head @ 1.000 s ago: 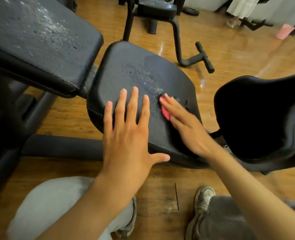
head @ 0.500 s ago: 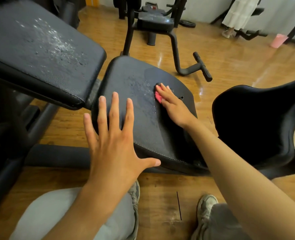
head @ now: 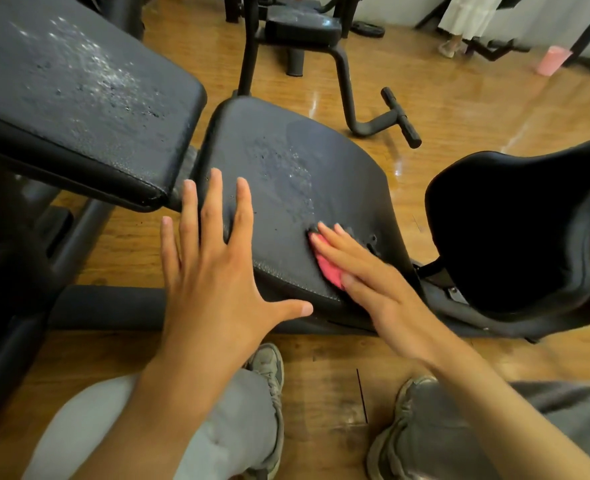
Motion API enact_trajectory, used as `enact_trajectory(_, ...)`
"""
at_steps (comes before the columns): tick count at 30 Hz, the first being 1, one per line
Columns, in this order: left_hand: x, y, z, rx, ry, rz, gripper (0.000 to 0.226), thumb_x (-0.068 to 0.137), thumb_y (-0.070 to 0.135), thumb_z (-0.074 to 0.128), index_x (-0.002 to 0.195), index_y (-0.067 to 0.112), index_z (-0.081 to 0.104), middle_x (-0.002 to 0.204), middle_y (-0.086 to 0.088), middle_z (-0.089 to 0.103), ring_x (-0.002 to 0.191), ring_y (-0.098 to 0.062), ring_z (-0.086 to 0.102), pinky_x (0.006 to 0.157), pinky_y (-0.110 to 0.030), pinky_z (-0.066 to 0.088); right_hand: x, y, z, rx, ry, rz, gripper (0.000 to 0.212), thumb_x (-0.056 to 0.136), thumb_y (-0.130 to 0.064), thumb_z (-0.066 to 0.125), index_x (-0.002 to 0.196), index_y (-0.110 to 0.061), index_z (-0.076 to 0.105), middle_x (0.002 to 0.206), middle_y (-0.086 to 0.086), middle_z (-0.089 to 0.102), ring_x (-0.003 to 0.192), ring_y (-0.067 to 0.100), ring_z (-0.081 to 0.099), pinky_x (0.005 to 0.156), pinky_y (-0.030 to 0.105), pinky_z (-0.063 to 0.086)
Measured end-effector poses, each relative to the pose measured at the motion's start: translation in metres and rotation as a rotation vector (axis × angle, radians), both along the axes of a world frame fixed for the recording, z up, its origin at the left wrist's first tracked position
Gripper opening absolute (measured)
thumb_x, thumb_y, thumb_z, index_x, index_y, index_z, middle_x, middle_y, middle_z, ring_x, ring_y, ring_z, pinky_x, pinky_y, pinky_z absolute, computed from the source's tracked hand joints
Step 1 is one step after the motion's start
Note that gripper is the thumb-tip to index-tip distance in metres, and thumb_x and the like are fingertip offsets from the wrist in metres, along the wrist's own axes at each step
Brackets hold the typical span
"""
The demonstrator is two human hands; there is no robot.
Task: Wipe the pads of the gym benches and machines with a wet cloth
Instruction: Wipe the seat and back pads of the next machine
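A black bench seat pad (head: 286, 174) fills the middle, with water droplets and a wet streak across its top. My right hand (head: 366, 271) presses a pink wet cloth (head: 326, 265) flat against the pad's near right edge, fingers straight. Only a strip of the cloth shows under the fingers. My left hand (head: 214, 268) is spread open, fingers straight over the pad's near left corner, holding nothing. A second black back pad (head: 79, 91) lies at the upper left, sprinkled with droplets.
A curved black pad (head: 515, 230) stands at the right. Another machine with a black pad (head: 304, 27) and a floor handle (head: 401, 117) is behind. A person (head: 466, 19) and a pink container (head: 551, 60) are far right. My knees and shoes are below on the wooden floor.
My right hand slid the pink cloth from the far part of the seat pad back toward the near edge. My left hand shifted slightly left and stayed spread.
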State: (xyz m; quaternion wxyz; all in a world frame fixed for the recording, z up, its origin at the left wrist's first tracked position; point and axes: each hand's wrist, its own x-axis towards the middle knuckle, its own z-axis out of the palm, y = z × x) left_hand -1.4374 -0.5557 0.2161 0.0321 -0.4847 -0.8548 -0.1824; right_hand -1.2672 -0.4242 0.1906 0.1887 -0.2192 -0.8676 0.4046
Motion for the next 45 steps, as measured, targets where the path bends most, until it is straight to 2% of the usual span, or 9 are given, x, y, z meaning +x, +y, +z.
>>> enact_trajectory(3, 0.002, -0.001, 0.001, -0.003, -0.016, 0.007, 0.153, 0.048, 0.092, 0.064, 0.163, 0.026, -0.012, 0.171, -0.002, -0.020, 0.155, -0.025, -0.025, 0.123, -0.048, -0.010, -0.058, 0.055, -0.005, 0.046, -0.050, -0.057, 0.050, 0.109, -0.011, 0.042, 0.157, -0.024, 0.036, 0.167, -0.010, 0.021, 0.152, -0.004, 0.002, 0.126, 0.023, 0.002)
enact_trajectory(8, 0.005, -0.001, 0.004, -0.010, -0.018, 0.012, 0.154, 0.052, 0.091, 0.068, 0.162, 0.026, -0.018, 0.169, -0.001, -0.026, 0.154, -0.025, -0.029, 0.123, -0.047, -0.012, -0.119, 0.126, 0.011, 0.009, -0.143, -0.137, 0.049, 0.111, -0.022, 0.038, 0.160, -0.021, 0.029, 0.170, -0.004, 0.012, 0.157, 0.014, -0.001, 0.126, 0.032, -0.002)
enact_trajectory(14, 0.004, -0.002, 0.005, 0.018, -0.050, 0.004, 0.154, 0.053, 0.090, 0.068, 0.159, 0.029, -0.026, 0.167, 0.001, -0.030, 0.152, -0.023, -0.034, 0.119, -0.043, -0.016, -0.057, 0.056, 0.002, 0.066, -0.041, -0.014, 0.049, 0.110, -0.013, 0.042, 0.156, -0.029, 0.039, 0.166, -0.017, 0.023, 0.153, -0.005, 0.005, 0.128, 0.033, 0.003)
enact_trajectory(20, 0.000, -0.001, 0.002, 0.046, -0.059, -0.023, 0.154, 0.054, 0.091, 0.067, 0.158, 0.028, -0.027, 0.167, 0.001, -0.032, 0.150, -0.021, -0.037, 0.119, -0.041, -0.018, -0.010, 0.013, 0.008, -0.004, -0.027, 0.162, 0.049, 0.108, -0.010, 0.042, 0.154, -0.029, 0.040, 0.164, -0.022, 0.027, 0.154, 0.000, 0.010, 0.127, 0.034, 0.006)
enact_trajectory(26, -0.011, 0.002, -0.003, 0.096, -0.132, -0.078, 0.140, 0.055, 0.098, 0.042, 0.164, 0.027, -0.010, 0.171, 0.002, -0.016, 0.153, -0.018, -0.029, 0.122, -0.040, -0.010, -0.108, 0.110, 0.001, 0.147, -0.048, 0.033, 0.050, 0.110, -0.016, 0.041, 0.158, -0.025, 0.033, 0.168, -0.010, 0.019, 0.155, 0.004, 0.002, 0.128, 0.033, 0.002)
enact_trajectory(32, -0.017, 0.005, -0.006, 0.167, -0.178, -0.081, 0.143, 0.050, 0.096, 0.050, 0.164, 0.032, -0.008, 0.171, 0.006, -0.016, 0.153, -0.011, -0.030, 0.121, -0.037, -0.012, -0.207, 0.192, 0.032, 0.080, -0.126, -0.102, 0.049, 0.110, -0.020, 0.038, 0.159, -0.021, 0.033, 0.169, -0.003, 0.020, 0.157, 0.016, 0.005, 0.128, 0.042, 0.003)
enact_trajectory(37, -0.024, 0.004, -0.008, 0.197, -0.193, -0.095, 0.143, 0.049, 0.097, 0.047, 0.163, 0.033, -0.009, 0.169, 0.013, -0.020, 0.151, -0.008, -0.031, 0.122, -0.037, -0.004, -0.153, 0.130, 0.020, 0.153, -0.069, 0.055, 0.053, 0.110, -0.012, 0.039, 0.160, -0.025, 0.028, 0.169, -0.011, 0.015, 0.150, -0.004, -0.001, 0.117, 0.004, -0.005)
enact_trajectory(41, -0.027, 0.005, -0.011, 0.183, -0.186, -0.099, 0.145, 0.048, 0.098, 0.045, 0.164, 0.029, -0.010, 0.169, 0.012, -0.020, 0.152, -0.009, -0.029, 0.123, -0.039, 0.001, -0.086, 0.069, 0.014, 0.241, -0.003, 0.315, 0.052, 0.109, -0.009, 0.042, 0.159, -0.020, 0.030, 0.168, -0.013, 0.019, 0.156, 0.006, 0.007, 0.127, 0.026, 0.004)
enact_trajectory(45, -0.027, 0.005, -0.010, 0.183, -0.189, -0.085, 0.147, 0.045, 0.099, 0.044, 0.160, 0.033, -0.021, 0.166, 0.015, -0.028, 0.149, -0.006, -0.035, 0.120, -0.033, -0.006, -0.109, 0.091, 0.017, 0.326, 0.007, 0.365, 0.051, 0.108, -0.010, 0.042, 0.158, -0.016, 0.033, 0.168, -0.007, 0.023, 0.157, 0.011, 0.011, 0.128, 0.034, 0.007)
